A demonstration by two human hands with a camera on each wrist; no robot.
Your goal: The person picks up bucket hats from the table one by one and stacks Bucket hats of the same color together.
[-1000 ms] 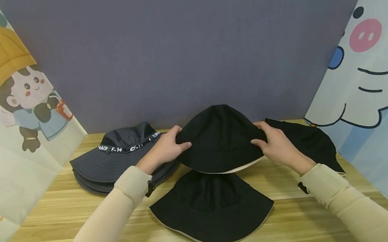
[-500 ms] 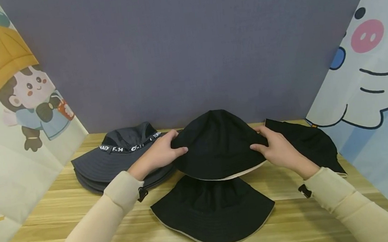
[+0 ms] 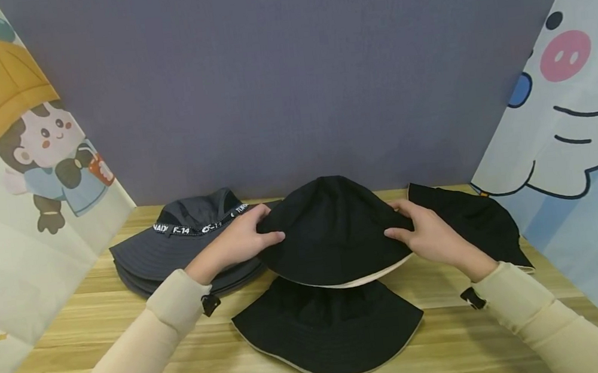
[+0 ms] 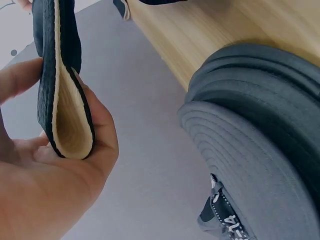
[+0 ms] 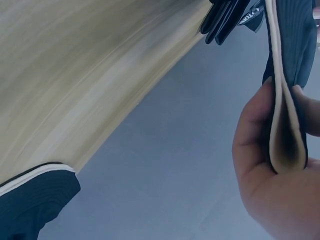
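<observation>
Both hands hold a black bucket hat with a cream underside, raised above the table. My left hand pinches its left brim, thumb in front; in the left wrist view the folded brim lies between thumb and fingers. On the opposite side my right hand pinches the brim, which the right wrist view shows as a folded edge. Another black bucket hat lies brim down on the table, nearer me, its crown top partly hidden behind the held hat.
A stack of dark grey bucket hats with a lettered band stands at the left, close to the left forearm. Behind the right hand lies another black hat. A grey panel rises at the back of the wooden table.
Both hands have lowered the held hat toward me and slightly left, over the crown of the lying black hat. The left hand moved further left; the grip stays the same.
</observation>
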